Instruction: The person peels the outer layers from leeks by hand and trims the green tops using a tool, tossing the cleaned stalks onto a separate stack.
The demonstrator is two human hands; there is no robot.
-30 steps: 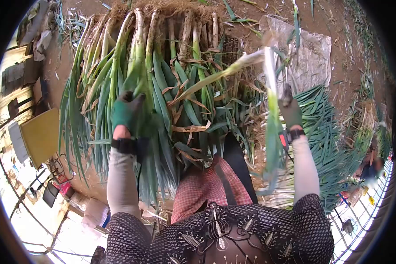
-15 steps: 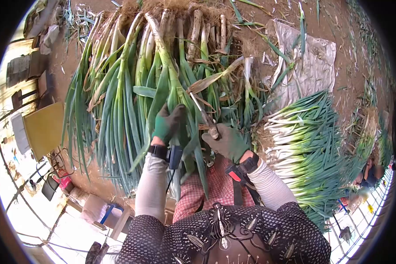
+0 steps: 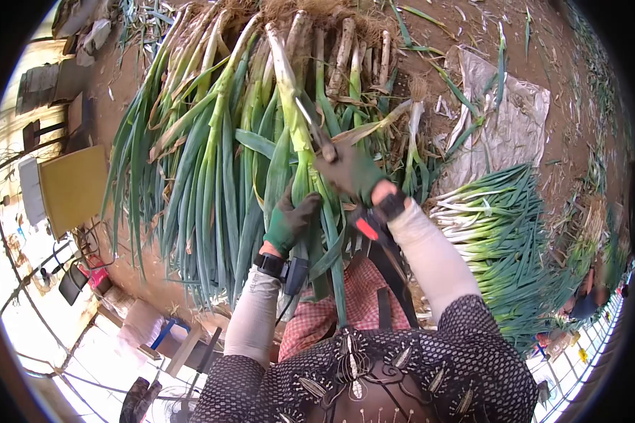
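At the far left we have a yellow panel (image 3: pixel 74 189), with brown soil (image 3: pixel 116 106) between it and a heap of leeks (image 3: pixel 194 190). The heap lies with roots away from us and leaves towards our lap, probably so that each leafy end comes easily to reach. Our gloved left hand (image 3: pixel 293 218) is closed round the leaves of one leek (image 3: pixel 283 77), which lies on top of the heap, its pale stem pointing away; we judge that this grip steadies it. Just right of that stem, our gloved right hand (image 3: pixel 351 169) is clenched on the handle of a knife (image 3: pixel 307 111), blade angled towards the stem. We cannot tell whether its edge touches. Further right, neatly layered leeks (image 3: pixel 483 240) lie sideways, pale ends towards us, seemingly kept apart from the rougher heap.

As for room, the heap's leaves crowd our left wrist, and checked cloth (image 3: pixel 346 299) over our legs bounds the near side. Our hands are close together, so the knife has little play leftward. The freest way looks to be up and right, towards a pale sheet (image 3: pixel 511 123) with loose leaves along its edge.
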